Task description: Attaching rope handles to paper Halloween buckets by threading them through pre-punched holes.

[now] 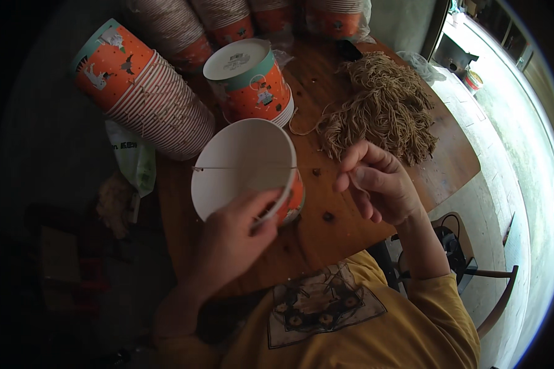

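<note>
Pinching with our right hand [375, 184], we are seemingly tensioning thin tan string [246, 168] across the round orange paper bucket [240, 144] at our left hand [237, 227], whose grip is unclear.

Cord [246, 168] crosses the open bucket [243, 144]. Your left hand [237, 234], blurred, at its rim; your right hand [380, 184], fingers curled, near the string pile [381, 111].

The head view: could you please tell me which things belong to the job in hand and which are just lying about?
Seemingly for the job:
paper bucket, with string across its mouth;
left hand, by its rim;
right hand;
tan yarn bundle, near it;
upturned bucket stack;
leaning bucket stack.

Seemingly just lying about:
green-and-white plastic bag;
crumpled clear plastic.
</note>
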A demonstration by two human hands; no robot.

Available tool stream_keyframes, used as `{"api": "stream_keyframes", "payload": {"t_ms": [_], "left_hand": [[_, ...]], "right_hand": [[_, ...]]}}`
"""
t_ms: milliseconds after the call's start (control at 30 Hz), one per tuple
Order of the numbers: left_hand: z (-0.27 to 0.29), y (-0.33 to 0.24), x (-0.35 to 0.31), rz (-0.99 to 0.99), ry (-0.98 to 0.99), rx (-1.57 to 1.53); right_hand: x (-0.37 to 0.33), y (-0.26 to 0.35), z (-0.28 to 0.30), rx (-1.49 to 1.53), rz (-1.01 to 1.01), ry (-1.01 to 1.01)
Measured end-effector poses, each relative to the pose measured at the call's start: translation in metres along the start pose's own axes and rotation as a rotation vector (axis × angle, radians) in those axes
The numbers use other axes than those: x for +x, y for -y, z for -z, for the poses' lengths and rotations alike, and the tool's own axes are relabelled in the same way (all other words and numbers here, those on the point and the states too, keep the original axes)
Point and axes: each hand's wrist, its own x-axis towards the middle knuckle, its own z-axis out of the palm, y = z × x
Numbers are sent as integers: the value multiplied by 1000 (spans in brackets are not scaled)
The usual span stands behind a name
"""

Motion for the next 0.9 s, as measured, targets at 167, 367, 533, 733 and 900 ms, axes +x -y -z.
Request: {"api": "stream_keyframes", "payload": {"t_ms": [167, 367, 533, 733, 900], "left_hand": [[35, 5, 2, 255, 28, -421], [48, 16, 1, 281, 43, -599], [53, 14, 1, 334, 109, -668], [53, 9, 5, 408, 228, -689], [47, 3, 11, 374, 316, -680]], "right_hand": [[7, -18, -19, -128, -123, -84], [8, -21, -19, 65, -160, 32], [3, -18, -9, 191, -34, 171], [6, -18, -5, 139, 128, 28], [15, -24, -18, 102, 366, -125]]}}
